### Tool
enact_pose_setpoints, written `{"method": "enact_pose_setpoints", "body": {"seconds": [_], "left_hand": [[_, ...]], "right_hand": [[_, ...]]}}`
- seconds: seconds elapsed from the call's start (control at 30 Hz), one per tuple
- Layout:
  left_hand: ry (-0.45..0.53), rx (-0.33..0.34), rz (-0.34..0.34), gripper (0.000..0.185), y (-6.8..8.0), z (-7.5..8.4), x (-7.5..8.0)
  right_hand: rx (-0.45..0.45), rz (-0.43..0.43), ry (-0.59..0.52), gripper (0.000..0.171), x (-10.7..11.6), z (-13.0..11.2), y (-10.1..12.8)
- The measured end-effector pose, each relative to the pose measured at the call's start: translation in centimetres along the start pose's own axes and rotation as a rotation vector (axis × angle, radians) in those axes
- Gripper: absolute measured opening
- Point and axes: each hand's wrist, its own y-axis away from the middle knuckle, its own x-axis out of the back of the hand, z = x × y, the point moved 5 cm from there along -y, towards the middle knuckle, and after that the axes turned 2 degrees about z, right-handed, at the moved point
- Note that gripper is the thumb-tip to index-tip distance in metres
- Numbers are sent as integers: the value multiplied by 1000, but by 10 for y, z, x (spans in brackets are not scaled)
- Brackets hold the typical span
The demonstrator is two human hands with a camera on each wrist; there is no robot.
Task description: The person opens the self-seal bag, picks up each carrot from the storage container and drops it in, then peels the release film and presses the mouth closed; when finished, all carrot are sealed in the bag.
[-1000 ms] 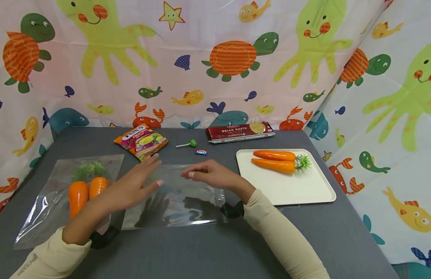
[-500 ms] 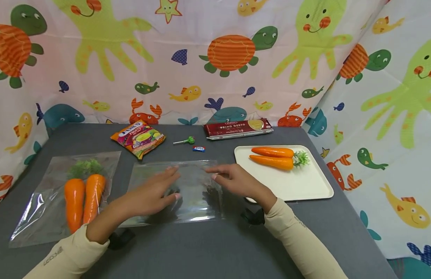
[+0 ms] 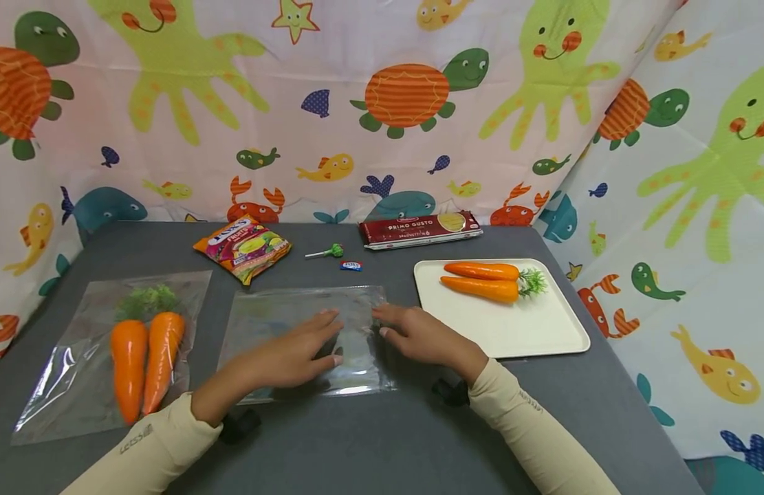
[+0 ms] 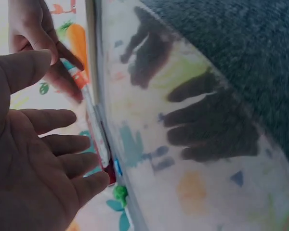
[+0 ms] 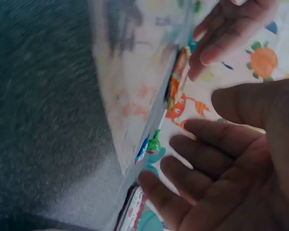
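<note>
A flat transparent plastic bag (image 3: 264, 309) lies on the grey table, and both hands hover just over it. My left hand (image 3: 298, 354) is above its middle, palm down with fingers extended and nothing in its grasp. Over the bag's right edge is my right hand (image 3: 425, 337), its fingers loosely bent and holding nothing. Both wrist views show bare palms, the left hand (image 4: 43, 149) and the right hand (image 5: 226, 163), with dark reflections on the shiny film (image 4: 183, 183). To the left, a second clear bag (image 3: 60, 385) has two large carrots (image 3: 163, 350) with green tops inside.
A cream tray (image 3: 511, 337) at the right carries two thinner carrots (image 3: 481, 289). Along the back lie an orange sweets bag (image 3: 245, 249), a green lollipop (image 3: 335, 250), a small blue-wrapped candy (image 3: 351, 266) and a red spaghetti packet (image 3: 419, 230). A patterned curtain (image 3: 332, 62) hangs behind.
My left hand has moved right across the clear bag. The right hand has shifted right and slightly nearer, toward the bag's right edge. The head view has tilted a little.
</note>
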Motion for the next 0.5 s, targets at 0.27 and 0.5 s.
{"method": "enact_pose_setpoints", "body": {"seconds": [0.27, 0.5], "left_hand": [[-19, -19, 4, 65, -15, 0, -5], [-146, 117, -61, 71, -19, -7, -11]], "right_hand": [[-40, -75, 131, 59, -9, 1, 3], [-39, -136, 105, 53, -13, 1, 2]]}}
